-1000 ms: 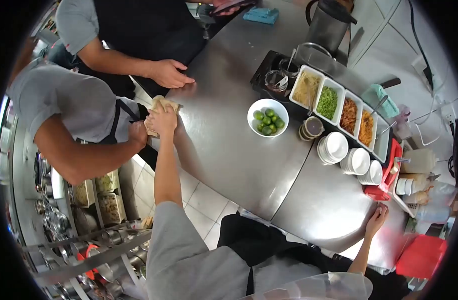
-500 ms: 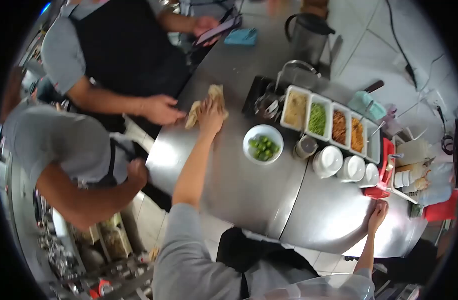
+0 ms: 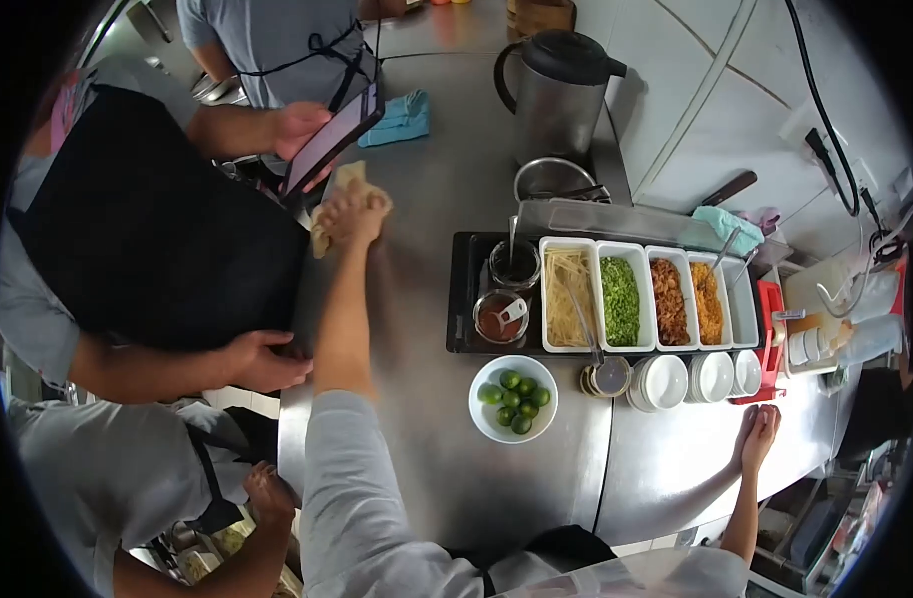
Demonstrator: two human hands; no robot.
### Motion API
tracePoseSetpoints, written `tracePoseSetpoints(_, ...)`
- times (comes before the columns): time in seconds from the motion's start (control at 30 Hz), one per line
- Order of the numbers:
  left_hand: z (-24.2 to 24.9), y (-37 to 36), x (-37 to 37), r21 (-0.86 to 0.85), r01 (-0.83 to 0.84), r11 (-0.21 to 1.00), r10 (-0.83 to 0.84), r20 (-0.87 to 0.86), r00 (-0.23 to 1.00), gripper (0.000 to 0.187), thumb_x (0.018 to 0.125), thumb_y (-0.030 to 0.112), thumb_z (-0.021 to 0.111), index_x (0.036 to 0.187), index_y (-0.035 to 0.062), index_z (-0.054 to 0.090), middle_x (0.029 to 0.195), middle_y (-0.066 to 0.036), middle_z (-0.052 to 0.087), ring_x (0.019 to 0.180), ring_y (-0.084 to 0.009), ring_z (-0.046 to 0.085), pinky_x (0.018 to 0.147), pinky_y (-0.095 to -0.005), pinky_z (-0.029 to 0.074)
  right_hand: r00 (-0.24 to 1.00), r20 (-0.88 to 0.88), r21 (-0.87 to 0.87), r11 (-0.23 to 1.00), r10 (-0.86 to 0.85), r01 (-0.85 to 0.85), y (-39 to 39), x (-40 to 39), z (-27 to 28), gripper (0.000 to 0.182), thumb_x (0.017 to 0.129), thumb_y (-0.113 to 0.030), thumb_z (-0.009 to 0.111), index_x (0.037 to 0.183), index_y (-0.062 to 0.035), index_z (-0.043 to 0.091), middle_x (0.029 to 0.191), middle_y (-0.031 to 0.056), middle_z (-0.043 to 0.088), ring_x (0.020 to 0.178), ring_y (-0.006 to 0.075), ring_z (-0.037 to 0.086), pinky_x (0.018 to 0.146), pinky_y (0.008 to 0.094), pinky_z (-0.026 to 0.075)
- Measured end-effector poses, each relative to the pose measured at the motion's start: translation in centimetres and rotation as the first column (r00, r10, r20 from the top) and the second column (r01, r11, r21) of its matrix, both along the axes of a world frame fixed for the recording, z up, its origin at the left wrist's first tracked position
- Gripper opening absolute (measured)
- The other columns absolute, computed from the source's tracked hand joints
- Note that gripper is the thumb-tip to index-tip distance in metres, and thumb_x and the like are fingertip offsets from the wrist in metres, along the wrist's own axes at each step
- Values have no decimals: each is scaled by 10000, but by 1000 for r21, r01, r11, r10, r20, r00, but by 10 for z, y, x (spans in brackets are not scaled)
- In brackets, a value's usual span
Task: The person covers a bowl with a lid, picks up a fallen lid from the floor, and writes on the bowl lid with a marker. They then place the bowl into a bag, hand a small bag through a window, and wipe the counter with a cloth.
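Observation:
My left hand presses a beige cloth onto the steel counter, near its left edge. The fingers are bent over the cloth, which sticks out on both sides. On the counter's right part rests my right hand, fingers curled in, just below a red holder; nothing shows in it. Between my arms stands a white bowl of green limes. Just beyond my left hand, a co-worker's hand holds a phone, and a folded blue cloth lies behind it.
A black tray carries sauce jars and white containers of toppings, including chopped greens. Stacked white cups line its front. A steel pitcher stands behind, near the wall. Co-workers crowd the left edge; one hand hangs beside the counter.
My left hand has pushed the cloth farther along the counter, toward the blue cloth and the phone. My right hand stays by the red holder. The camera view has shifted.

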State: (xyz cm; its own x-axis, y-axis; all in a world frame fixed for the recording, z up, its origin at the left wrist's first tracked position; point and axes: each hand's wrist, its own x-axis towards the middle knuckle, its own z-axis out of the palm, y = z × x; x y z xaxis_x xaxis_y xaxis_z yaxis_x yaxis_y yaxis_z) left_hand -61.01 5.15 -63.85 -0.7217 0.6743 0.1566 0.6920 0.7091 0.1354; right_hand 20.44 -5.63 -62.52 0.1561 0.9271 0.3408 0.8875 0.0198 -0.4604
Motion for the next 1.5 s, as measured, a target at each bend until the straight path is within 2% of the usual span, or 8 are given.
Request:
tracePoseSetpoints(0.2,-16,-34,-15,-7,-218,976,218,70,973,630,860,512,291,1395,183,240,1442,-173,197,1316,-387,165,1052,-511,98,1000,5,6,1000,14,-14,1,-3,-1,204,917,-118,433,1043,15,522,1074,152,513,1011,283,498,849,346,399)
tracePoseSetpoints(0.73,-12,-342,181,239,103,966,-76,-119,990,586,896,395,360,1311,-18,336,1328,-274,334,1246,-436,267,1018,-544,160,914,277,222,906,295,-359,22,43,-42,169,846,-83,494,967,-27,597,950,135,575,938,305,515,838,392,403)
tracePoseSetpoints(0.8,-33,-382,154,-142,-86,986,72,-100,992,521,901,386,360,1247,1,427,1286,-243,399,1180,-423,356,976,-533,244,965,161,209,948,207,-238,14,42,-54,188,833,-105,508,986,-23,579,1045,155,543,980,317,492,863,412,386)
tracePoseSetpoints(0.93,-8,-423,176,-163,-48,985,21,-160,987,465,898,369,387,1246,71,470,1261,-198,460,1138,-323,455,963,-422,336,971,-222,203,978,93,-47,-49,-2,-20,225,796,-26,510,1013,-35,568,1039,169,534,928,299,539,806,350,442)
tracePoseSetpoints(1.0,-36,-443,187,-22,48,999,-52,-254,966,537,903,377,381,1309,26,376,1282,-203,442,1180,-358,413,987,-443,299,898,-439,133,989,0,65,-90,-12,6,233,853,-69,491,1073,-38,559,931,115,560,752,202,530,689,279,444)
tracePoseSetpoints(1.1,-17,-448,273,253,156,955,-161,-1,987,480,909,346,374,1253,20,452,1268,-206,452,1180,-374,396,1026,-458,226,73,-997,20,963,0,267,-160,-9,3,236,895,-223,449,1051,-65,530,881,54,550,772,137,520,622,250,408)
tracePoseSetpoints(1.17,-28,-440,298,341,280,897,-341,131,931,437,910,322,373,1228,49,498,1276,-199,448,1205,-367,367,1041,-478,180,-120,-990,40,972,69,232,-225,0,-9,202,882,-243,447,824,-57,501,816,62,537,743,156,531,585,269,401)
tracePoseSetpoints(1.5,27,-232,590,73,993,91,-994,-54,95,529,853,411,448,1347,240,373,1398,-129,321,1253,-385,296,1018,-559,160,-159,-876,-478,864,-455,158,-390,6,-62,270,902,-224,380,986,-24,540,751,83,564,627,155,518,552,265,405)
